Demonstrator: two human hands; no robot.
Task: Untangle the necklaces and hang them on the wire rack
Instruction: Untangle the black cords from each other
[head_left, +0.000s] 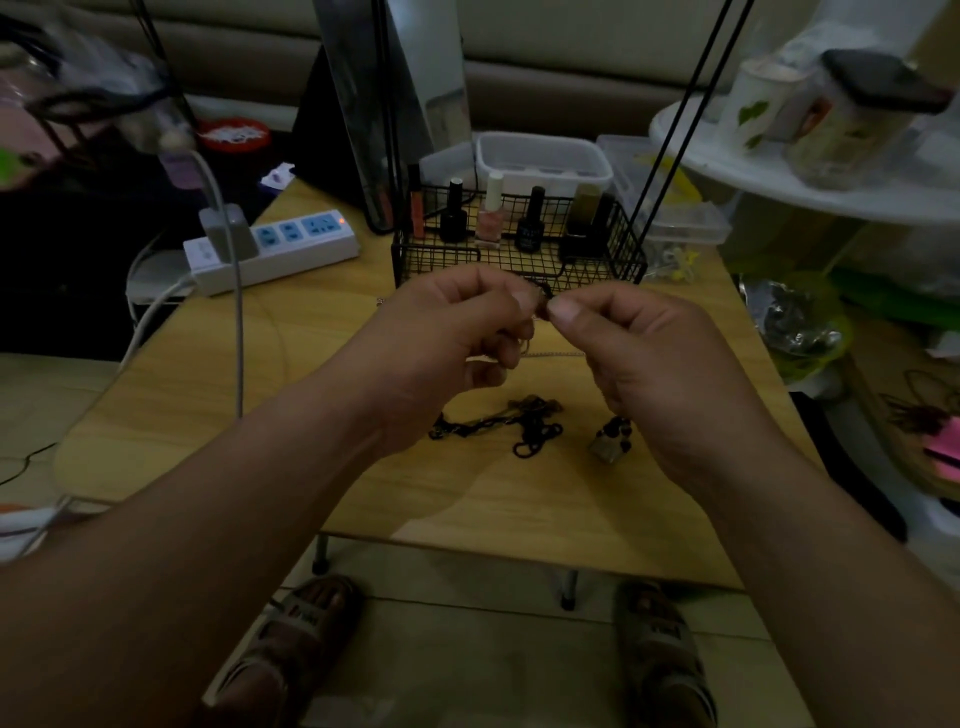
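Both hands are raised above the wooden table (218, 395), just in front of the black wire rack (519, 249). My left hand (447, 343) and my right hand (644, 353) pinch a thin pale chain necklace (550, 354) between thumb and fingertips, meeting at a small dark knot. Part of the chain runs slack between the hands. Below them on the table lies a tangled heap of black necklaces (524, 423). A dark beaded piece with a metal pendant (610, 441) lies to its right, partly hidden by my right hand.
The rack's basket holds several nail polish bottles (489, 215). A white power strip (272, 247) with a plugged charger and cables lies at the table's left. Plastic boxes (543, 158) stand behind the rack. A white shelf with jars is on the right.
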